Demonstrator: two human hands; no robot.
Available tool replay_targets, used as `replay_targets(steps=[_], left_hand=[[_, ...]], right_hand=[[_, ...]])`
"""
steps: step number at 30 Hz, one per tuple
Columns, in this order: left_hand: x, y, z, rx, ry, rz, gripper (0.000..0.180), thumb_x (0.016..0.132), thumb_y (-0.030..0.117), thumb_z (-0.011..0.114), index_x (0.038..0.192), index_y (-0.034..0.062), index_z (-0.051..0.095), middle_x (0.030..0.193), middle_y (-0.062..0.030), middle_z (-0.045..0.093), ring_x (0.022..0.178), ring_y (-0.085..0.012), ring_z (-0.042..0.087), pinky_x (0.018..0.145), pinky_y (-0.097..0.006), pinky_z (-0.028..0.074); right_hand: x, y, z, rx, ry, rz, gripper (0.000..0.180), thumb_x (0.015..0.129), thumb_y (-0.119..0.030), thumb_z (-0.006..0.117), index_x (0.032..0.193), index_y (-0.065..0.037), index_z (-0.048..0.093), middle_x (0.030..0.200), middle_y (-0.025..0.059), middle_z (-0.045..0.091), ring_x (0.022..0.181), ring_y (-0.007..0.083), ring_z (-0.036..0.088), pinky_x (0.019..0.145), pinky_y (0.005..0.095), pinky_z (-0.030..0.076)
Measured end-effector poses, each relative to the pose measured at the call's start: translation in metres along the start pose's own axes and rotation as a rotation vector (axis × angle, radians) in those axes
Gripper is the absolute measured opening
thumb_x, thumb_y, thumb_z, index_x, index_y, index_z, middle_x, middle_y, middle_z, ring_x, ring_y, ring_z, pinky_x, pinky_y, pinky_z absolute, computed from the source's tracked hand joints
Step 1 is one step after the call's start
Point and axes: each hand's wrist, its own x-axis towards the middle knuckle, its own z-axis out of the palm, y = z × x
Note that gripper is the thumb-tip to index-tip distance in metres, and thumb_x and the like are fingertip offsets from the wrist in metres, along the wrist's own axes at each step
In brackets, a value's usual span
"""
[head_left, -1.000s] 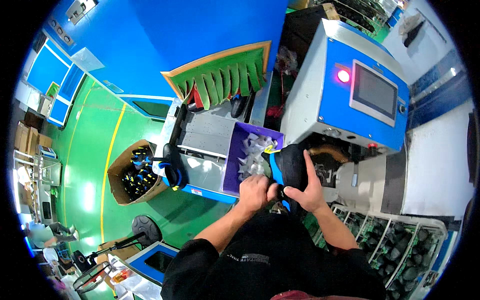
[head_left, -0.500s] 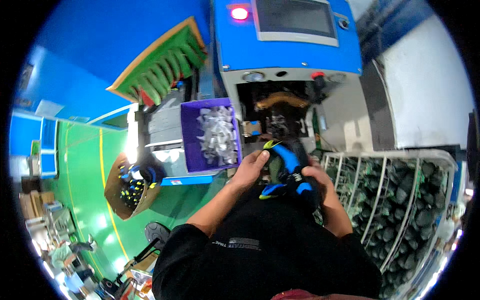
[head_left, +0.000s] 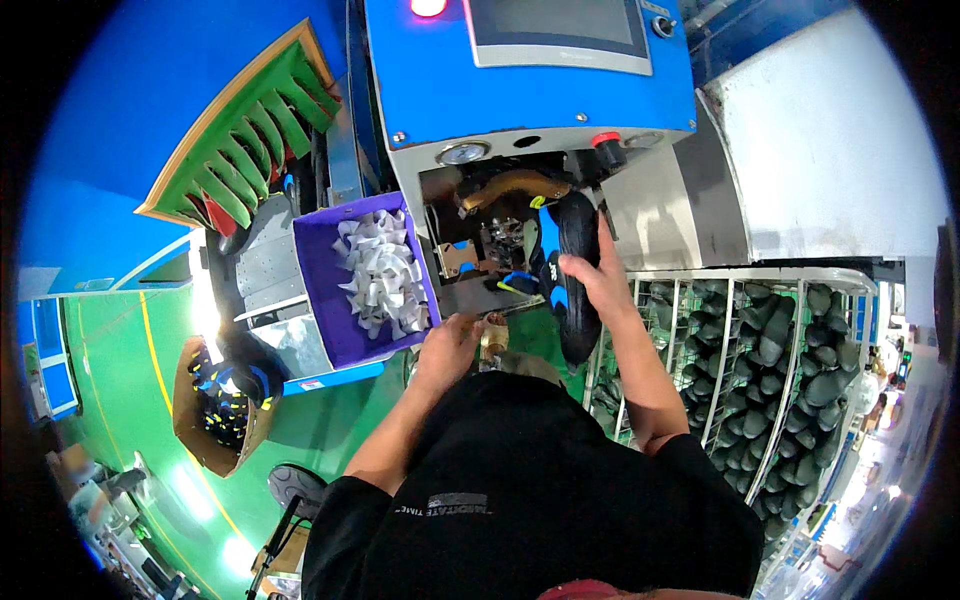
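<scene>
My right hand (head_left: 603,288) grips a black shoe upper (head_left: 577,330) with blue panels and yellow-green tips, its smooth dark underside turned to the right. The upper stands toe-to-heel along the front opening of a blue machine (head_left: 540,105), at the right side of that opening. Inside the opening are a curved tan pad (head_left: 515,186) and dark metal parts. My left hand (head_left: 450,350) is low at the machine's front edge, beside the corner of a purple box (head_left: 335,345). Its fingers are curled; what they hold, if anything, is hidden.
White ribbon-like pieces (head_left: 382,275) fill the purple box. A carton (head_left: 250,440) with blue-and-yellow shoe parts stands on the floor at left. Green flaps hang in a wooden-edged rack (head_left: 255,130). At right, a white wire rack (head_left: 790,400) holds several dark foot-shaped pieces.
Both hands were on the shoe upper; now only my right hand has it. It has moved forward to the machine's opening and turned more upright. My left hand has let go and come lower.
</scene>
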Motion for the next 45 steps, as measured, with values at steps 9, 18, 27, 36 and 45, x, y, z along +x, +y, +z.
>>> replay_targets(steps=[9,18,27,36,45], left_hand=[[-0.008,-0.064,-0.016,-0.067,0.035,-0.063,0.033,0.100,0.031,0.059,0.114,0.0042,0.071,0.104,-0.0228,0.073,0.098,-0.0458,0.068,0.089,-0.052,0.054],[-0.104,-0.193,-0.120,-0.110,0.721,-0.602,0.028,0.100,0.028,0.059,0.108,0.0049,0.073,0.095,-0.0218,0.074,0.090,-0.0404,0.072,0.079,-0.049,0.056],[-0.188,-0.405,-0.267,0.160,0.968,-0.493,0.067,0.096,0.008,0.061,0.156,0.0051,0.035,0.146,-0.0219,0.056,0.135,-0.0373,0.054,0.110,-0.039,0.043],[-0.114,-0.371,-0.316,0.259,0.851,-0.359,0.035,0.089,0.029,0.075,0.114,0.0056,0.068,0.099,-0.0256,0.072,0.100,-0.0453,0.069,0.084,-0.049,0.053],[-0.140,-0.137,-0.342,-0.263,0.601,-0.260,0.032,0.083,0.029,0.081,0.093,0.0004,0.070,0.082,-0.0061,0.071,0.072,-0.0151,0.065,0.066,-0.030,0.050]], right_hand=[[0.041,-0.012,0.081,-0.897,-0.090,0.161,0.113,0.080,-0.046,0.076,0.166,-0.021,0.007,0.135,0.0346,0.052,0.114,0.0535,0.061,0.096,0.0557,0.051],[0.050,0.015,0.097,-1.159,0.099,0.050,0.098,0.088,-0.045,0.067,0.165,-0.020,0.012,0.137,0.0378,0.051,0.112,0.0559,0.061,0.092,0.0582,0.053],[0.030,0.028,0.101,-1.077,0.275,-0.235,0.102,0.089,-0.037,0.071,0.166,-0.018,0.008,0.140,0.0381,0.047,0.113,0.0587,0.059,0.089,0.0596,0.053],[-0.072,0.031,0.107,-1.084,0.301,-0.233,0.100,0.084,-0.022,0.078,0.164,-0.010,0.020,0.145,0.0339,0.043,0.126,0.0564,0.050,0.100,0.0568,0.048],[-0.097,0.039,0.112,-1.086,0.346,-0.279,0.101,0.082,-0.023,0.078,0.164,-0.012,0.020,0.137,0.0324,0.047,0.119,0.0551,0.053,0.094,0.0563,0.050]])
